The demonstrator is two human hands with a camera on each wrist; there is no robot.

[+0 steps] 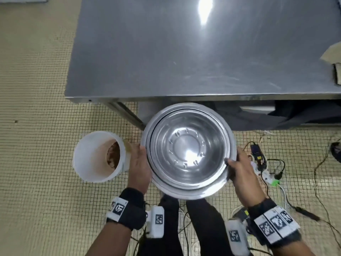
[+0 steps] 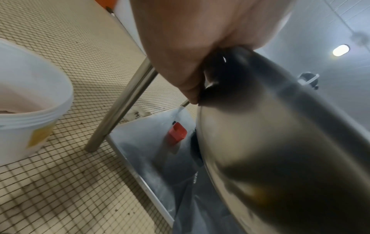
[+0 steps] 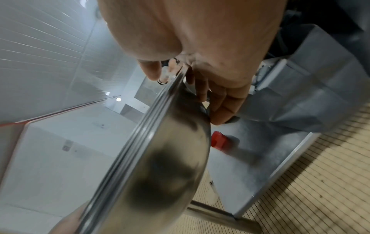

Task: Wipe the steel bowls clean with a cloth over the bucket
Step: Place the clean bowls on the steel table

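Observation:
A stack of nested steel bowls (image 1: 188, 148) hangs in the air in front of the steel table, mouths up. My left hand (image 1: 139, 163) grips the stack's left rim, fingers under the bowl wall (image 2: 280, 150). My right hand (image 1: 239, 169) grips the right rim, thumb over the edge and fingers (image 3: 224, 101) underneath the stacked rims (image 3: 140, 142). A white bucket (image 1: 86, 157) with brown residue inside stands on the tiled floor to the left of the bowls. No cloth shows in any view.
The steel table (image 1: 203, 52) stretches ahead, its leg (image 2: 124, 107) near my left hand. A lower shelf (image 2: 144, 158) holds a red object (image 2: 177, 133) and dark plastic. Cables and a power strip (image 1: 267, 174) lie on the floor at the right.

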